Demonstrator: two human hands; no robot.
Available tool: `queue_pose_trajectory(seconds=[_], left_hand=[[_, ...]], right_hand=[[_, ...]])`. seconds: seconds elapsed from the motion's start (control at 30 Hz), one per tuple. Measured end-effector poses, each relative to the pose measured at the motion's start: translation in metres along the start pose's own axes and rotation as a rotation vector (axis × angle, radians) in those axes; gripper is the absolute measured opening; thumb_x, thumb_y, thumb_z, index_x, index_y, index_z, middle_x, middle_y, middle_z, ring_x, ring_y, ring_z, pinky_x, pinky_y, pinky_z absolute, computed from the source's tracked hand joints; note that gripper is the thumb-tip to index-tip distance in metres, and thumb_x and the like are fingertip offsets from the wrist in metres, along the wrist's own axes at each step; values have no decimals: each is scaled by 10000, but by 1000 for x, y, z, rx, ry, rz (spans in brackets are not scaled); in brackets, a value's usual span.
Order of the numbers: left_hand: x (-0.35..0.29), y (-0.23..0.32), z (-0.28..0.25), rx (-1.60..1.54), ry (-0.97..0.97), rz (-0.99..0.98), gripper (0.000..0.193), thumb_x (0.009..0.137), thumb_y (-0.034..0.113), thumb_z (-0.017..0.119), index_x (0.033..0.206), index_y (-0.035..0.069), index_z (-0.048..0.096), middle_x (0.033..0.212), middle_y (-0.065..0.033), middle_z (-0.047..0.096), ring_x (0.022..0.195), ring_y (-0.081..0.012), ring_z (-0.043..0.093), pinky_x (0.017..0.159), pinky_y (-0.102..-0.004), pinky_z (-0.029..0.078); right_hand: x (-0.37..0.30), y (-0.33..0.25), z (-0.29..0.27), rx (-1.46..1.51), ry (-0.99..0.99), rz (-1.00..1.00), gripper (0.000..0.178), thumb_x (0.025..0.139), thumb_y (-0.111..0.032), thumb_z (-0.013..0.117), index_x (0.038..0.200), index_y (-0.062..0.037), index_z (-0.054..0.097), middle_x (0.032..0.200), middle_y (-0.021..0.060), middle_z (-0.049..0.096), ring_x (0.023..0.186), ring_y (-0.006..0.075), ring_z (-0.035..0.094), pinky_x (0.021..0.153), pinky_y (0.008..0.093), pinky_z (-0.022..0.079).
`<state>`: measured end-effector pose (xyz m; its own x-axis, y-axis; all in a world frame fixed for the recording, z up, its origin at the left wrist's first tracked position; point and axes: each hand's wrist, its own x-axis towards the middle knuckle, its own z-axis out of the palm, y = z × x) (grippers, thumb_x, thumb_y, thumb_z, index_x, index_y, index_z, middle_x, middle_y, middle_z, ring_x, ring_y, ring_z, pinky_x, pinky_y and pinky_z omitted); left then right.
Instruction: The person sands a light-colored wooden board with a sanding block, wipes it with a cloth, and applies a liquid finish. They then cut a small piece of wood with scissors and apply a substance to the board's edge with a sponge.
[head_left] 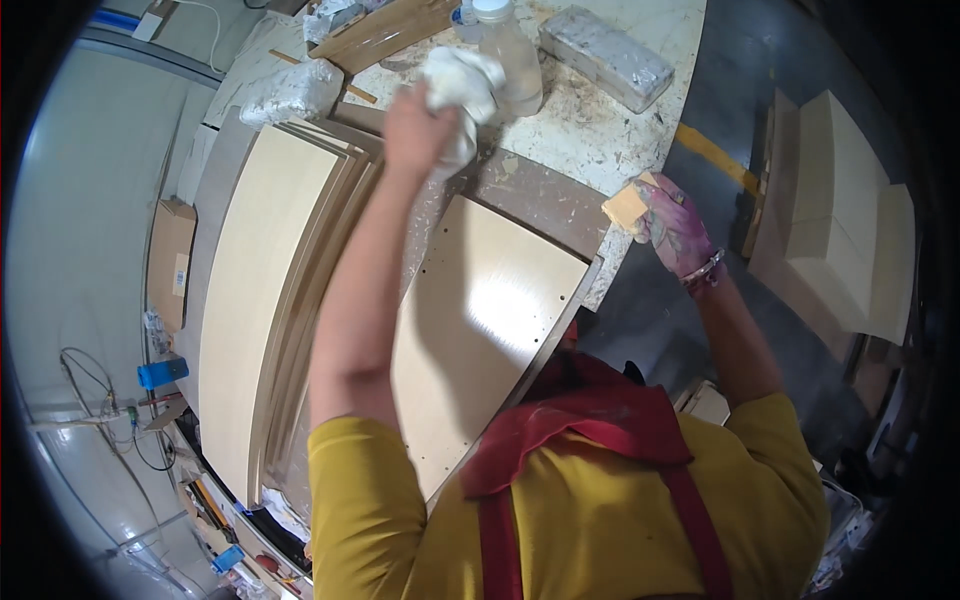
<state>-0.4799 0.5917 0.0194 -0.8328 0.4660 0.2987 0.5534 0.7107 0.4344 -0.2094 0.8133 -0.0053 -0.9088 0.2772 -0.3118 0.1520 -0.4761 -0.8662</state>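
A crumpled white cloth (462, 78) is gripped in my left hand (415, 135), slightly blurred, over the far part of the bench beside a clear plastic bottle (512, 60). My right hand (675, 225), in a stained pinkish glove, holds a small tan square block (626, 207) past the bench's right edge. It looks like a sponge or sanding pad; I cannot tell which. Between my arms a pale wooden panel (470, 260) lies flat, with small drilled holes near its edges and a bright glare on its surface. My left arm's shadow falls across it.
Curved pale panels (265, 270) are stacked left of my left arm. A plastic-wrapped block (607, 58) and another wrapped bundle (292, 92) sit on the far bench. More boards (835, 220) stand at the right over the floor. A blue clamp-like piece (162, 373) is at the left.
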Motion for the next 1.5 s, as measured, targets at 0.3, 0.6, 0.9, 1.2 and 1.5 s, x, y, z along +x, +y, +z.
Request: queue_pose_trajectory(seconds=[0.3,0.6,0.9,1.2,1.5], left_hand=[[-127,34,-171,-1105,269,-525,371,922,87,527,1283,48,456,1081,-92,607,922,-178,628,734,-327,550],[-63,25,-59,-871,350,-205,372,833,87,616,1174,-5,499,1096,-120,556,1012,-219,539,912,-324,408],[4,6,-61,-1115,284,-311,282,870,96,624,1128,23,538,994,-50,609,879,-140,584,773,-284,469],[-172,47,-181,-785,213,-570,642,844,128,547,1431,72,292,1324,-134,455,1186,-247,491,993,-383,409],[-339,65,-121,147,-243,-308,577,764,131,680,1306,81,488,1303,-276,430,1135,-441,472,942,-473,426]], right_hand=[[77,-9,104,-372,-169,-110,420,850,-319,692,1097,-6,557,812,4,589,588,29,498,483,192,387],[90,9,97,-275,-92,-113,360,885,-277,656,1109,-13,557,782,-15,571,541,19,475,471,182,370],[60,17,61,-254,-12,-21,423,866,-311,667,1127,2,552,788,-4,572,564,33,488,478,187,381],[85,-1,106,-570,-213,-146,426,873,-318,648,1122,16,557,927,73,639,752,93,563,666,245,476],[126,23,149,-1053,-444,-393,471,839,-363,625,1149,-13,566,1035,190,641,949,328,622,817,363,479]])
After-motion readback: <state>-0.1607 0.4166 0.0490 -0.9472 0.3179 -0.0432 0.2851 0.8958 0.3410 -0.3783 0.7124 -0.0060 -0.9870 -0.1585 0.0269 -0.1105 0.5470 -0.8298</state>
